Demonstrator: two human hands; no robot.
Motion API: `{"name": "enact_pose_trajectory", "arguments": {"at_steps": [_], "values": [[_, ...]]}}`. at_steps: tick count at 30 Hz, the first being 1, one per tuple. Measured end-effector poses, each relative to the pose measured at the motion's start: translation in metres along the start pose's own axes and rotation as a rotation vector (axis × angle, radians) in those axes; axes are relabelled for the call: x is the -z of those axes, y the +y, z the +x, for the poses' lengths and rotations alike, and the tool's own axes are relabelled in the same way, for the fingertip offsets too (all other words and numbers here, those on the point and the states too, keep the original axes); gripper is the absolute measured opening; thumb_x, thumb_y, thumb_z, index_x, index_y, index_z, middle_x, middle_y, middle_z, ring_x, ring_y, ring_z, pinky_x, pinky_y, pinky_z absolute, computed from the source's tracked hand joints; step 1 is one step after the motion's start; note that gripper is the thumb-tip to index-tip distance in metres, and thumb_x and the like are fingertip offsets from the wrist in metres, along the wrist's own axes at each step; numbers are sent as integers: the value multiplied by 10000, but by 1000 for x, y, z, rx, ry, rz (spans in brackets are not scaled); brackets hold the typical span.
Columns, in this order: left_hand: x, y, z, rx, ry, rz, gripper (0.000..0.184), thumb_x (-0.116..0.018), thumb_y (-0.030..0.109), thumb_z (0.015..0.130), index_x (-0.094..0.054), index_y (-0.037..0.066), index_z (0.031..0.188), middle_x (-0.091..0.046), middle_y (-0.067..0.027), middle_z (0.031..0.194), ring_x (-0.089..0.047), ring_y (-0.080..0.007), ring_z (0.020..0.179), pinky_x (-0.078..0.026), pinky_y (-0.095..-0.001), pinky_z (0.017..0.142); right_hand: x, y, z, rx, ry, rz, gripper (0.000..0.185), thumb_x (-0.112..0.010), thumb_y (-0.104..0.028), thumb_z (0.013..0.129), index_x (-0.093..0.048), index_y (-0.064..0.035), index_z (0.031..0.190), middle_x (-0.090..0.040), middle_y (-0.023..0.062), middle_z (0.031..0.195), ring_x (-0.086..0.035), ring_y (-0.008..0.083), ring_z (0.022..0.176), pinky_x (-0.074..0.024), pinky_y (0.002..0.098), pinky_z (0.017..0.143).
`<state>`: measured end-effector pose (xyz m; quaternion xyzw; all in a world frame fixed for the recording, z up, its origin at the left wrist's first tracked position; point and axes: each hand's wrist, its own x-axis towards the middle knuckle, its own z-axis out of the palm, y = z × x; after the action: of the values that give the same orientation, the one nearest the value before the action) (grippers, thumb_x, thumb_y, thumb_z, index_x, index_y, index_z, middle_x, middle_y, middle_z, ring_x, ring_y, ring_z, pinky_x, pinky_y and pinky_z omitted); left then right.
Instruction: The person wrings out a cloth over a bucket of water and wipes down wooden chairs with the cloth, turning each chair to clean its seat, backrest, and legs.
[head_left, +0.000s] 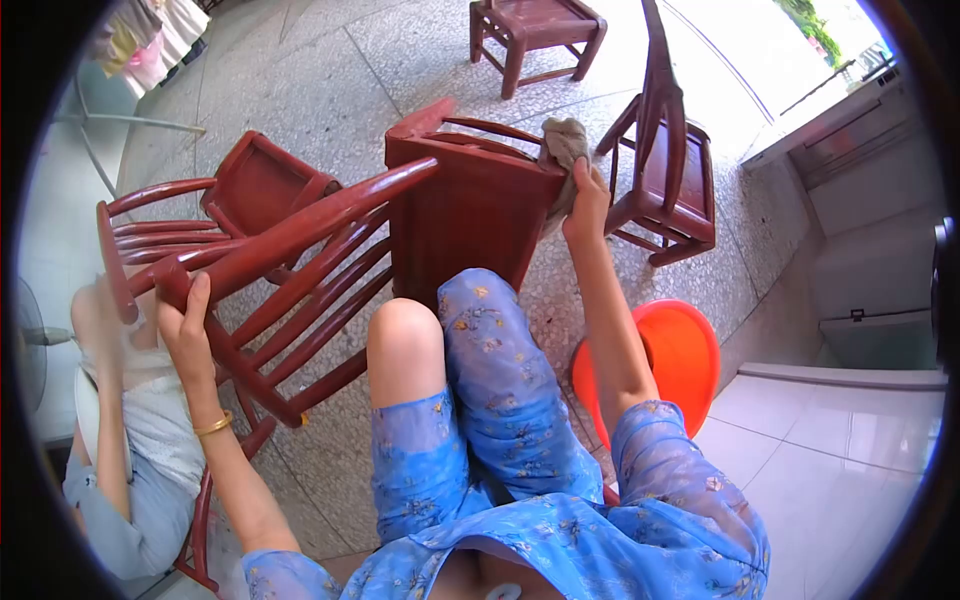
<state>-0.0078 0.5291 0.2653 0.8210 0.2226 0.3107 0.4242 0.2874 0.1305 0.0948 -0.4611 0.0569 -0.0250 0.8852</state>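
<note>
A dark red wooden chair lies tipped over in front of my knees, its seat turned up on edge and its slatted back stretching to the left. My left hand is wrapped round the end of the chair's back frame. At the seat's far right corner, my right hand grips a grey-brown cloth and presses it against the wood. Part of the cloth hangs down behind my fingers.
Another red chair stands at the left, beside a seated person. Further red chairs stand ahead and at the right. An orange-red basin sits by my right arm. White tiles edge the right side.
</note>
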Motion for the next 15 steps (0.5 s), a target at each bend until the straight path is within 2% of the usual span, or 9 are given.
{"name": "enact_pose_trajectory", "arguments": {"at_steps": [2, 3, 4, 5, 7, 8, 11, 13, 15], "values": [[-14, 28, 6, 27, 5, 15, 363, -669, 284, 900, -590, -3, 1108, -599, -58, 1014, -560, -145, 894, -445, -279, 825, -1, -9, -9, 37, -28, 12, 219, -620, -192, 934, -662, 4, 1022, -644, 57, 998, -600, 121, 861, -486, 278, 758], [-18, 36, 10, 73, 9, 36, 368, -670, 297, 898, -594, -1, 1100, -609, -58, 983, -571, -144, 851, -464, -277, 773, -2, -11, -12, 67, -56, -174, 216, -652, -210, 907, -681, -17, 1001, -639, 88, 1036, -603, 157, 899, -482, 302, 795], [-18, 28, 19, -51, 28, 137, 372, -673, 306, 893, -601, -6, 1082, -616, -63, 961, -579, -130, 788, -470, -255, 653, -5, -11, -14, 95, -85, -360, 214, -684, -227, 880, -700, -38, 980, -634, 120, 1074, -607, 194, 936, -478, 326, 832], [-18, 24, 26, -56, 31, 136, 372, -673, 306, 893, -601, -6, 1082, -616, -63, 961, -579, -130, 788, -470, -255, 653, -17, -12, -18, 100, -86, -357, 214, -684, -227, 880, -700, -38, 980, -634, 120, 1074, -607, 194, 936, -478, 326, 832], [-19, 18, 34, 6, -26, 48, 374, -661, 303, 899, -598, -21, 1076, -622, -73, 959, -580, -134, 803, -470, -255, 660, -44, -10, -32, 694, 3, -925, 237, -734, -267, 817, -709, -56, 922, -582, 200, 1161, -565, 308, 1048, -433, 404, 932], [-21, 17, 33, 5, -31, 52, 374, -661, 303, 899, -598, -21, 1076, -622, -73, 959, -580, -134, 803, -470, -255, 660, -46, -3, -26, 780, -42, -1059, 315, -723, -290, 807, -674, -63, 1020, -510, 261, 1225, -471, 417, 1157, -365, 465, 1007], [-30, 23, 45, 24, 32, 96, 387, -655, 304, 904, -602, -36, 1081, -632, -90, 971, -587, -162, 845, -469, -284, 760, -48, 10, -5, 778, 52, -1125, 371, -695, -288, 829, -619, -90, 1133, -503, 264, 1225, -441, 437, 1188, -359, 480, 1013], [-38, 28, 45, -113, 105, 110, 384, -641, 302, 913, -609, -42, 1082, -640, -100, 971, -592, -183, 864, -453, -303, 833, -41, 19, 8, 767, 56, -1105, 400, -657, -255, 852, -567, -111, 1215, -526, 233, 1210, -456, 411, 1184, -364, 468, 1007], [-38, 26, 53, -90, 78, 150, 404, -629, 315, 921, -625, -53, 1088, -650, -105, 991, -598, -179, 868, -453, -305, 845, -38, 26, 15, 666, 121, -751, 353, -618, -245, 882, -575, -86, 1195, -554, 183, 1181, -487, 364, 1167, -375, 432, 998]]}}
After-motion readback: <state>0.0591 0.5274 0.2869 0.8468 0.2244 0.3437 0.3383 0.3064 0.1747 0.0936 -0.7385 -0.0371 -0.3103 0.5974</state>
